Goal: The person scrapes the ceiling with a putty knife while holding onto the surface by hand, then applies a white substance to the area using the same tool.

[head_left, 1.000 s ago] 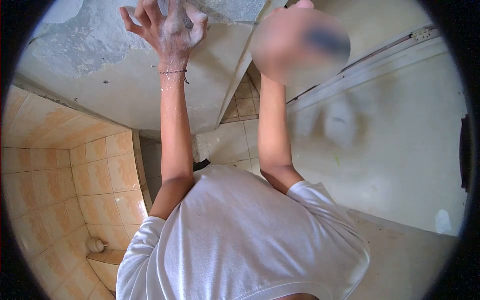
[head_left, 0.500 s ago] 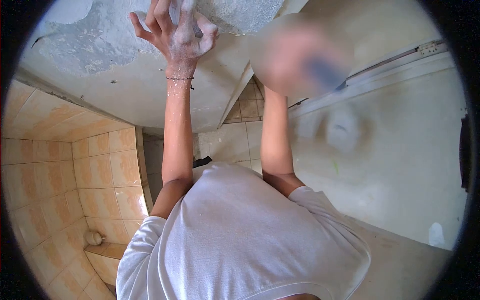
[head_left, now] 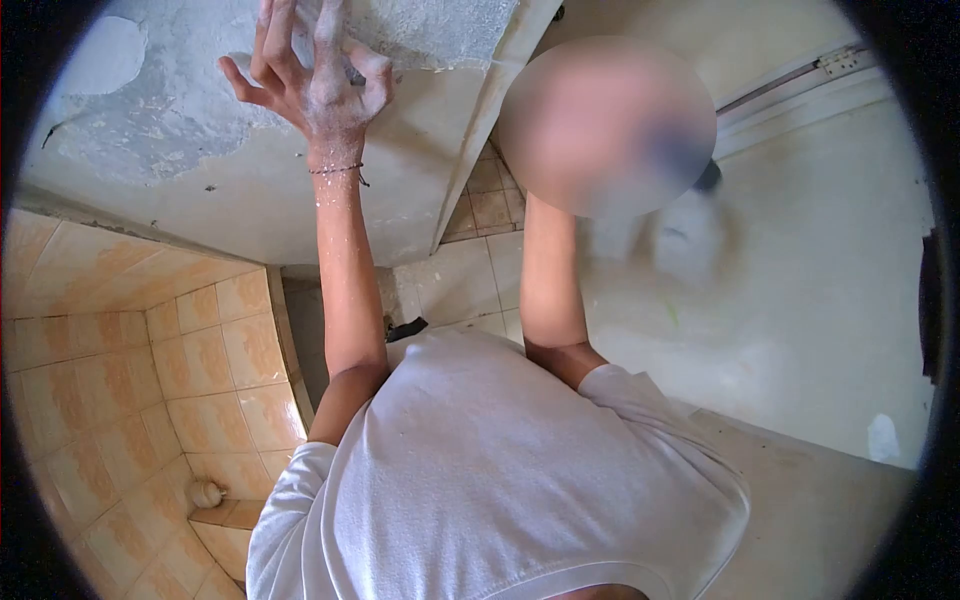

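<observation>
My left hand, coated in white dust, rests with spread, bent fingers against the wall, where the paint has peeled down to a grey patch. Nothing shows in its grasp. A dark cord bracelet circles the wrist, and white specks dot the forearm. On the other side, my right hand is raised beneath a round blur that hides its fingers. A dark, elongated thing lies along that hand, its end poking out at the blur's lower right; its kind cannot be made out.
A pale door with a hinge stands to the right. Orange-patterned tiles line the lower left, with a small round whitish object on a ledge. Tiled floor shows between my arms.
The view has tilted, so the wall and my left hand appear farther left. The dark end beside my right hand now sticks out farther from the blur.
</observation>
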